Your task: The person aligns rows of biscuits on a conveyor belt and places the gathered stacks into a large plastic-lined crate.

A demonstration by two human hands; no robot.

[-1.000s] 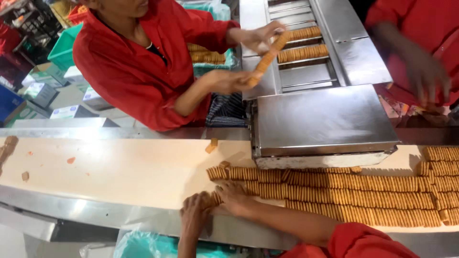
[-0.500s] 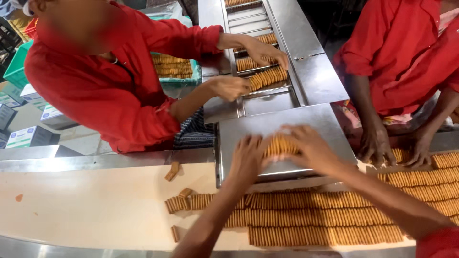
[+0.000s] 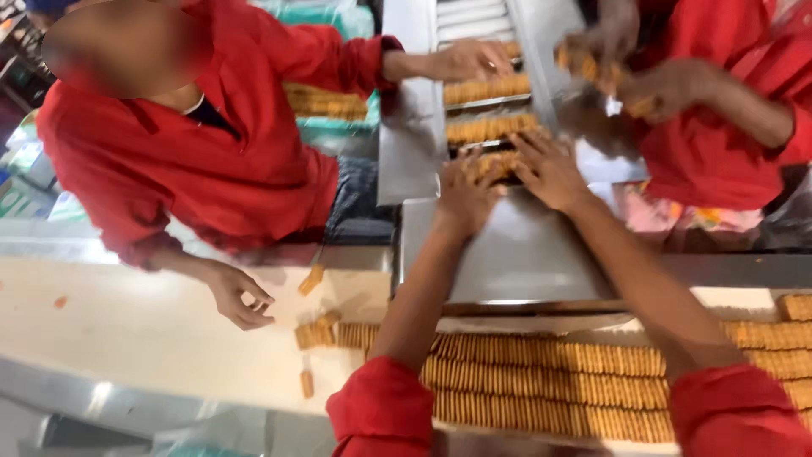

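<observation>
The left hand (image 3: 463,196) and the right hand (image 3: 548,172) press in from both sides on a short stack of biscuits (image 3: 491,164), fingers closed against its ends, so the stack sits clamped between them at the near end of a metal feed channel (image 3: 541,51). Beyond it, two more rows of biscuits (image 3: 489,108) lie across the channel's slots. Just in front of the hands a flat steel cover (image 3: 516,254) reaches back toward the person. Below the forearms, long rows of biscuits on edge (image 3: 541,381) fill a pale conveyor belt (image 3: 135,338), with a few loose biscuits (image 3: 315,333) at their left end. A co-worker in a red shirt (image 3: 211,161) leans in from the left, one hand at the far row, the other resting on the belt. Another worker's hands (image 3: 651,85) hold biscuits at the upper right, blurred.
</observation>
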